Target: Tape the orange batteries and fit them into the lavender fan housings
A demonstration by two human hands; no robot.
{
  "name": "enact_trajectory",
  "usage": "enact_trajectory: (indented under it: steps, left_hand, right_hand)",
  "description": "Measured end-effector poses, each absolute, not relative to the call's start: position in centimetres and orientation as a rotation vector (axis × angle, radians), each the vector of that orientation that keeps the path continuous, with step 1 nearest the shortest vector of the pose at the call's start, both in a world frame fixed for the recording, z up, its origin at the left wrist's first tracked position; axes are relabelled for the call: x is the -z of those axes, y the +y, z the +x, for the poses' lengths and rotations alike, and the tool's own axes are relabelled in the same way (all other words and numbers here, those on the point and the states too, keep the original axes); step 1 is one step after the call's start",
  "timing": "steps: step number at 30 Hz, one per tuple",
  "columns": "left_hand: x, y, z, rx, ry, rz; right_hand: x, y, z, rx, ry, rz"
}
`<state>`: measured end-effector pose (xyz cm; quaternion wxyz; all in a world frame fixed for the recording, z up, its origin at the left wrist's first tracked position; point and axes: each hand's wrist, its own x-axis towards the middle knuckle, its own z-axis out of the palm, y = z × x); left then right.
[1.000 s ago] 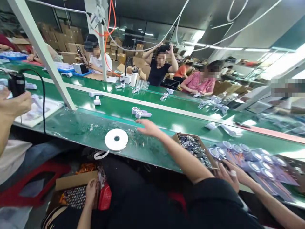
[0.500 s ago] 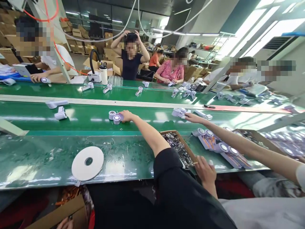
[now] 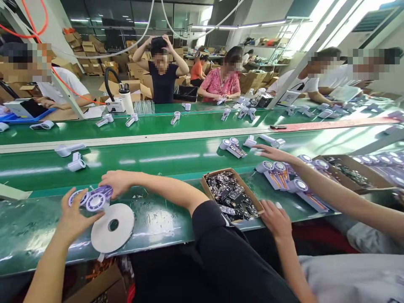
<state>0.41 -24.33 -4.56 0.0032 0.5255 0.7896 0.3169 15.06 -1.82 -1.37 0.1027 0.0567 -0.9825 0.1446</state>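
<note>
Two white-and-purple handheld fans (image 3: 95,203) are held side by side above the near work surface, round heads toward my left. My right hand (image 3: 118,183), at the end of the black sleeve, is closed around their handle ends. My left hand (image 3: 71,212) reaches up from the lower left, fingers over the farther fan head and thumb under the nearer one. Just below the fans lies a white roll of tape (image 3: 126,227), flat near the table's front edge, with a loose end hanging over it.
An open cardboard box of small circuit boards (image 3: 232,193) sits right of my forearm. A co-worker's hand (image 3: 276,219) touches it; their other hand (image 3: 273,153) is above the belt beside more fans (image 3: 233,147). Two fan bodies (image 3: 76,162) lie on the belt (image 3: 158,162).
My right hand has brought the two fans from the belt back toward me and left. My left hand has come up to them. The co-worker's hand has let go of fans on the belt.
</note>
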Motion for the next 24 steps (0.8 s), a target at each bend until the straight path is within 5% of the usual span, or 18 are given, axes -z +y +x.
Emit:
enact_trajectory:
  steps: [13,19,24]
  left_hand:
    - [6.7,-24.1,3.4,-1.241,2.175,2.147]
    - [8.3,-26.5,-1.6,-1.38,2.432,1.975]
    - [11.2,-29.0,-6.2,-1.41,2.671,1.616]
  right_hand:
    - [-0.8,-7.5,23.0,-0.413,-2.886,-0.194]
    - [2.1,-17.9,48.3,-0.911,-1.976,-0.775]
    - [8.3,-26.1,65.2,-0.426,-0.855,-1.177]
